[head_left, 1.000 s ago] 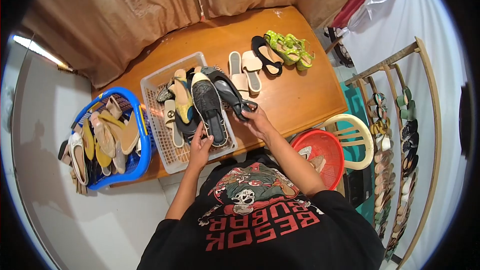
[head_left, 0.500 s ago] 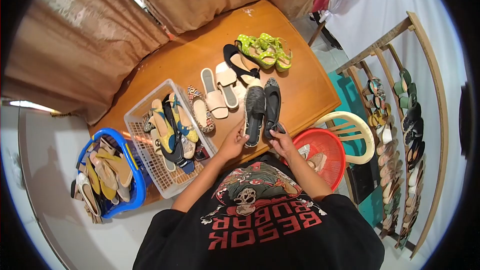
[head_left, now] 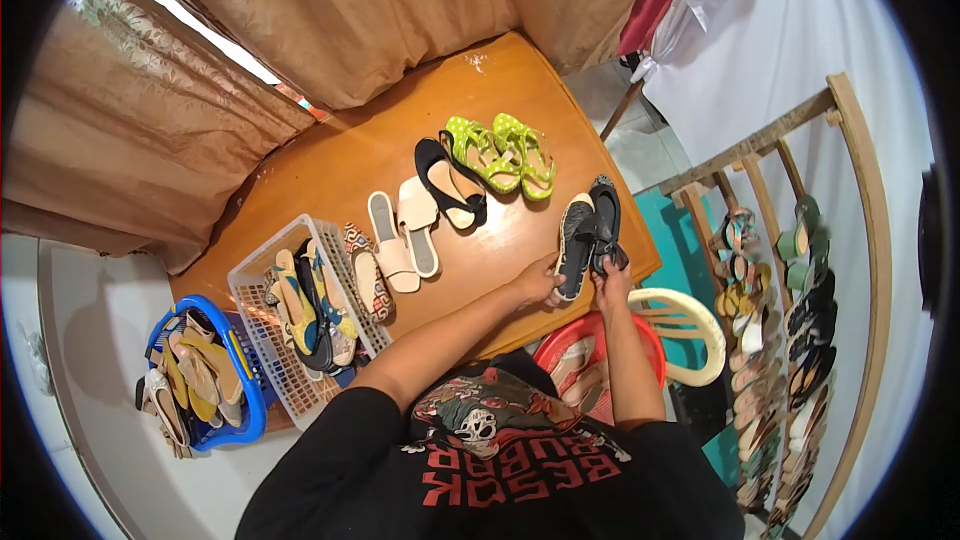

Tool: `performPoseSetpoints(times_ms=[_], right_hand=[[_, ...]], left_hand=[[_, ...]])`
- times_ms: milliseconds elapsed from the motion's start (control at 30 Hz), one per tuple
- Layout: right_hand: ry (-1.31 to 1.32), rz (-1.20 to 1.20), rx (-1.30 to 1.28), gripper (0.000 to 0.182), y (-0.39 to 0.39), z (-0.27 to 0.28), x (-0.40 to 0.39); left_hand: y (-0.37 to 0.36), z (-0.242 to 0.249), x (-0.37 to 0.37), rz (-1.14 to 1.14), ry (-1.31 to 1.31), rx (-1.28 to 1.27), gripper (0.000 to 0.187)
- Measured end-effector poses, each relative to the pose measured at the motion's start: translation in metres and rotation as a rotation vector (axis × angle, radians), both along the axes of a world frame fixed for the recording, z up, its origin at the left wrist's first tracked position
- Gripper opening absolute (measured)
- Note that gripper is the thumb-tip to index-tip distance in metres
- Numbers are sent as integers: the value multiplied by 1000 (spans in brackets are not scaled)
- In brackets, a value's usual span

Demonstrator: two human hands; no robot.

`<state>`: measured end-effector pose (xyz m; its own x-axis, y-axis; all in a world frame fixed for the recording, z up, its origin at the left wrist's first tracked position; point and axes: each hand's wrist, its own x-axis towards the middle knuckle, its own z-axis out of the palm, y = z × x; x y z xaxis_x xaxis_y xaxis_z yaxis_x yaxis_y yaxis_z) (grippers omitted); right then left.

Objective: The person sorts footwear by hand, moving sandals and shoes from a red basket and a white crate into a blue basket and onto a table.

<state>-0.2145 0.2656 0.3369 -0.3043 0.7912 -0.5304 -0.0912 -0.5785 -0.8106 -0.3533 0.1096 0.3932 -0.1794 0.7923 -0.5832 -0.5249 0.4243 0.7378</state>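
Observation:
My left hand [head_left: 540, 282] is closed on the heel of a black espadrille-like flat shoe [head_left: 575, 240] with a pale toe. Close beside it, my right hand [head_left: 613, 285] grips the heel end of a dark grey flat shoe [head_left: 605, 210]. Both shoes point away from me, side by side over the right part of the wooden table [head_left: 500, 285]. Farther back stand green polka-dot sandals [head_left: 500, 155]. A black slingback shoe [head_left: 448, 183] is left of them, then beige slide sandals [head_left: 405, 240] and a patterned flat [head_left: 366, 275].
A white plastic crate [head_left: 262, 325] of shoes stands at the table's left, with a blue basket [head_left: 250, 395] of shoes beyond. Near my right arm are a red basket [head_left: 652, 340] and a cream plastic chair [head_left: 712, 340]. A wooden rack [head_left: 872, 260] holds many shoes at right.
Both hands have carried the two dark shoes to the right, away from the beige slides. The view has shifted too, and the other shoes stay in their row.

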Motion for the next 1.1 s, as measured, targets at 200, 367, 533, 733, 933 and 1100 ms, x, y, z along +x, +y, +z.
performPoseSetpoints(times_ms=[200, 367, 533, 733, 933, 1100], right_hand=[[31, 154, 107, 40, 75, -6, -56], [-72, 345, 151, 50, 85, -10, -84], [-552, 471, 572, 50, 93, -9, -97], [-563, 618, 842, 59, 105, -28, -94], [-377, 375, 679, 59, 86, -29, -93], [-238, 336, 664, 61, 86, -51, -65]], left_hand=[[110, -6, -20, 355, 5, -94, 66], [146, -61, -39, 468, 328, -323, 86], [140, -51, -45, 377, 403, -298, 98], [62, -22, -32, 67, 434, 86, 97], [-42, -18, 3, -55, 59, 119, 82], [-125, 34, -3, -155, -4, 227, 75]])
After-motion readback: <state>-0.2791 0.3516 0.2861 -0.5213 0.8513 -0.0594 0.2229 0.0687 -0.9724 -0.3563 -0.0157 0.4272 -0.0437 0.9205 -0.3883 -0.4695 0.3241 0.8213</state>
